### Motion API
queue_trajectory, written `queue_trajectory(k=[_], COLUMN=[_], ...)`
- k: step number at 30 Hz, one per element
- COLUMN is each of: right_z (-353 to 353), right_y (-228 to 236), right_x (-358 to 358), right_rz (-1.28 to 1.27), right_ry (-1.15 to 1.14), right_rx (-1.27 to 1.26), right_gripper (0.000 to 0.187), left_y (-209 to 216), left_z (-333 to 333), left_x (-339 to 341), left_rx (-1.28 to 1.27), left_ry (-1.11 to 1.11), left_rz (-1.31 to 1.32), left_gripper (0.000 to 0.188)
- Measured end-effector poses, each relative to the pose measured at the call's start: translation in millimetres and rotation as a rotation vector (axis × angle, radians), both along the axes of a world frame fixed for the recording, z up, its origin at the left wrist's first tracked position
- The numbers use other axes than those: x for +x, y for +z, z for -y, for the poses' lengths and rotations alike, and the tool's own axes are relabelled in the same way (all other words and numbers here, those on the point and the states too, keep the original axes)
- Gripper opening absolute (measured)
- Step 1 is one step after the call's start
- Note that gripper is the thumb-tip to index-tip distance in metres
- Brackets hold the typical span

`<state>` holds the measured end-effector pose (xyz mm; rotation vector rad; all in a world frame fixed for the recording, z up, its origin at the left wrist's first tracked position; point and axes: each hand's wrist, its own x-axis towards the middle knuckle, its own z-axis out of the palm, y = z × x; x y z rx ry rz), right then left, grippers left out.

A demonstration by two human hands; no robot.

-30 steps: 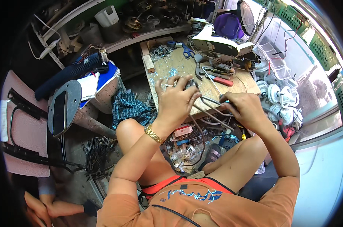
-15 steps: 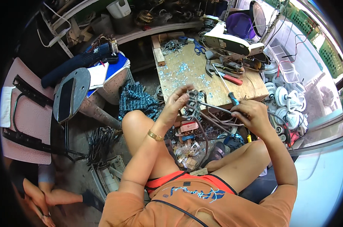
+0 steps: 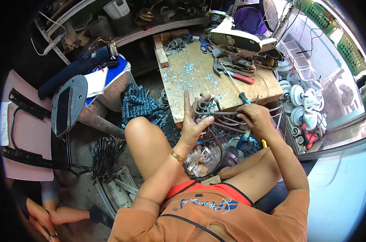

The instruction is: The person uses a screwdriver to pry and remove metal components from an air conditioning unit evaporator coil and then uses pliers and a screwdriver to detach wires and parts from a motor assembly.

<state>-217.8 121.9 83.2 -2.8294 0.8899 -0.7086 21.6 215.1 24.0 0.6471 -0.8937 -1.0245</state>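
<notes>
My left hand (image 3: pixel 193 125) reaches over the table's near edge, index finger stretched out and thumb against a small metal part (image 3: pixel 207 109) with thick grey-brown cables (image 3: pixel 227 121). The hand's other fingers curl round the part's far side. My right hand (image 3: pixel 255 117) is closed, fingertips together, at the right end of a thin rod (image 3: pixel 226 114) that runs towards the metal part. The rod's far end is hard to make out among the cables. Just beyond my right hand lies a screwdriver (image 3: pixel 244 98) with a blue and black handle, its shaft pointing away.
Bluish scraps litter the wooden table (image 3: pixel 183 90). Pliers (image 3: pixel 239 66), a hammer (image 3: pixel 217 67) and blue scissors (image 3: pixel 206 46) lie towards its back. White plastic reels (image 3: pixel 306 97) stand right. A phone (image 3: pixel 62 109) rests on a round stand at left; a seated person's legs (image 3: pixel 66 213) show lower left.
My left hand has turned, its index finger now stretched out and its thumb on the metal part. My right hand has shifted slightly left. The whole view has shifted a little.
</notes>
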Motion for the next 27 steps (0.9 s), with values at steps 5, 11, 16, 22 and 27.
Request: queue_trajectory(k=[5,11,16,22,27], right_z=[-7,-38,-43,-11,-19], right_y=[23,53,63,77,88], right_x=[4,25,31,12,12], right_rz=[-0.085,-0.267,-0.344,-0.422,-0.456], right_ry=[0.054,-0.082,-0.142,0.077,-0.099], right_rx=[0.182,0.115,0.068,0.482,0.267], right_gripper=[0.017,0.017,0.015,0.018,0.023], left_y=[2,1,5,-8,-7], left_z=[1,1,-2,2,6], left_x=[7,2,1,21,39], left_rx=[-0.021,0.073,0.024,0.056,0.058], left_ry=[-0.059,-0.098,-0.061,-0.144,0.369], left_rz=[-0.082,-0.211,-0.194,-0.024,0.512], left_gripper=[0.096,0.091,0.088,0.085,0.062])
